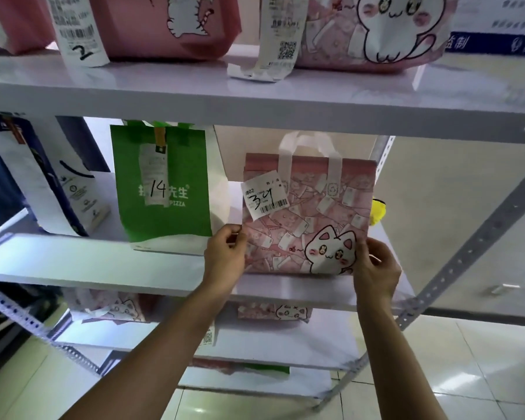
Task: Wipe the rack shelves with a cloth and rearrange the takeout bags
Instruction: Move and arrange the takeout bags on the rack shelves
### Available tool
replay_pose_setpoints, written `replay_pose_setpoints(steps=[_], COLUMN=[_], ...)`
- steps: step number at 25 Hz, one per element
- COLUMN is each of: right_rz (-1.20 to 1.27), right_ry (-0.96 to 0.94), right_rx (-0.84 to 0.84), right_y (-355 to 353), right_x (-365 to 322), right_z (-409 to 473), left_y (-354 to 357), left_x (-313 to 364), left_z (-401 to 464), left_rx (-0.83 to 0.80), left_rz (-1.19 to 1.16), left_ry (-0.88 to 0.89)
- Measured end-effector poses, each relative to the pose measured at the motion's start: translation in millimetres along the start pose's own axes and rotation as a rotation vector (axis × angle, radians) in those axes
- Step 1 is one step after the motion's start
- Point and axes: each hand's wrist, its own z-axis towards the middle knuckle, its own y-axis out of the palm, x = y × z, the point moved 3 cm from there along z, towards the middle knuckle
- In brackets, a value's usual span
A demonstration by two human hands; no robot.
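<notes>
A pink cat-print takeout bag (308,213) with white handles and a receipt marked 34 stands upright on the middle shelf (103,265) of the white rack. My left hand (225,256) pinches its lower left edge. My right hand (376,268) grips its lower right corner. To its left stands a green pizza bag (164,189) with a receipt marked 14. Further left a white and navy bag (52,183) leans. A yellow cloth (379,211) peeks out behind the pink bag's right side.
The top shelf (255,95) carries two pink bags (170,25) (376,31) with hanging receipts. Lower shelves hold more pink bags (273,312). A slotted metal post (479,237) slants down on the right. Tiled floor (482,359) lies below.
</notes>
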Motion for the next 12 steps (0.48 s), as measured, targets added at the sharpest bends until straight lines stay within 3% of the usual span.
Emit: replay_pose_setpoints(steps=[12], right_rz=[0.071], right_ry=[0.102], right_rx=[-0.088], right_y=[29], right_x=[12], right_z=[36], left_y=[42], left_x=[-4], left_z=[37], left_rx=[-0.068], left_rz=[0.036], left_ry=[0.076])
